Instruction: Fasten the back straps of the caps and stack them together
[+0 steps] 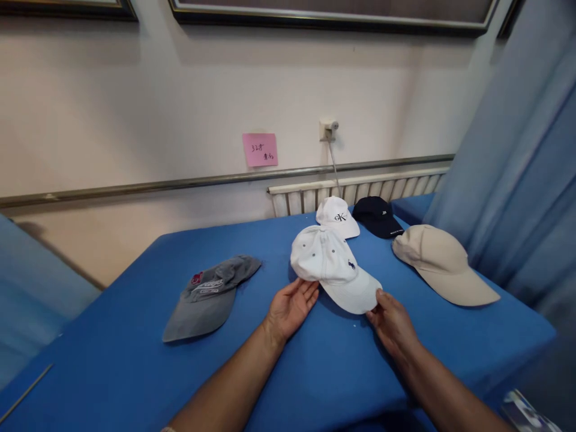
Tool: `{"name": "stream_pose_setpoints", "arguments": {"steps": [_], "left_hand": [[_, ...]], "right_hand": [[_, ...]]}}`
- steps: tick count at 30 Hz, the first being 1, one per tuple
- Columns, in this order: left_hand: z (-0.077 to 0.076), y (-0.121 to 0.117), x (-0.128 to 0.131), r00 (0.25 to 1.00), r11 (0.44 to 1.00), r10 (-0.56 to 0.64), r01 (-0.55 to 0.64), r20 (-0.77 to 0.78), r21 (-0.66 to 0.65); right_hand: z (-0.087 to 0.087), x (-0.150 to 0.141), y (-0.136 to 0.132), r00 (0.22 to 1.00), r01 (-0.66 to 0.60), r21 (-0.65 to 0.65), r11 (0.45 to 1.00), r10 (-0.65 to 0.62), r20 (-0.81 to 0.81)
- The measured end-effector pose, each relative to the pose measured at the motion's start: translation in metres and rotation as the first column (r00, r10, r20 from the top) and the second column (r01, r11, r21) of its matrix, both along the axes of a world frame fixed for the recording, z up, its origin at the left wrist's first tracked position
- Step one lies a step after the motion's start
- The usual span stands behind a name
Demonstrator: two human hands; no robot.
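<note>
A white baseball cap (324, 255) with a small dark blue emblem is between my hands, its brim pointing to the lower right. My left hand (291, 309) is palm up and supports the cap's lower edge, fingertips partly hidden beneath it. At the other end, my right hand (392, 319) pinches the brim between thumb and fingers. Left of my hands lies a faded grey cap (202, 300) with red and white lettering. Behind the held cap is another white cap (337, 217) with black letters, beside a black cap (375, 215). A beige cap (443, 261) rests on the right.
The caps are on a table with a blue cloth (135, 366). Behind it are a radiator (299, 201), a metal rail (180, 183), a plugged-in socket (328, 130) and a pink note (260, 150). Blue curtains (508, 156) hang at the right; a thin stick (27, 393) lies lower left.
</note>
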State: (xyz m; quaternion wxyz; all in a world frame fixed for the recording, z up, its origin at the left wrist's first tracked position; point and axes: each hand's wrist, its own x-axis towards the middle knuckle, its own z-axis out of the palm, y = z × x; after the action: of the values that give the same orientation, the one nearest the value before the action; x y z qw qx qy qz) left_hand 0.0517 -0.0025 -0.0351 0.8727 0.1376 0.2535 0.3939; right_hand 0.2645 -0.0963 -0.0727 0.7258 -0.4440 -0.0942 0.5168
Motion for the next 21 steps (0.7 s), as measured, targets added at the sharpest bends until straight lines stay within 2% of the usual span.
{"name": "stream_pose_setpoints", "arguments": {"steps": [4,7,9,14,21], "left_hand": [[-0.002,-0.003,-0.003,0.987,0.994,-0.110,0.111,-0.117,0.009],[-0.004,-0.004,-0.003,0.973,0.989,-0.132,0.142,-0.192,0.040],[-0.004,-0.004,-0.002,0.967,0.987,-0.132,0.147,-0.217,0.056],[-0.003,-0.004,-0.002,0.960,0.986,-0.120,0.144,-0.254,0.079],[0.000,-0.006,-0.002,0.942,0.981,-0.117,0.160,-0.313,0.113]], "right_hand": [[0.000,0.020,-0.004,0.984,0.178,0.055,0.983,-0.179,0.020],[-0.003,0.042,-0.008,0.948,0.311,0.071,0.948,-0.315,0.055],[-0.006,0.054,-0.012,0.931,0.354,0.067,0.933,-0.358,0.070],[-0.015,0.071,-0.017,0.941,0.332,0.039,0.942,-0.334,0.049],[-0.015,0.073,-0.014,0.952,0.302,0.039,0.953,-0.303,0.047]]}}
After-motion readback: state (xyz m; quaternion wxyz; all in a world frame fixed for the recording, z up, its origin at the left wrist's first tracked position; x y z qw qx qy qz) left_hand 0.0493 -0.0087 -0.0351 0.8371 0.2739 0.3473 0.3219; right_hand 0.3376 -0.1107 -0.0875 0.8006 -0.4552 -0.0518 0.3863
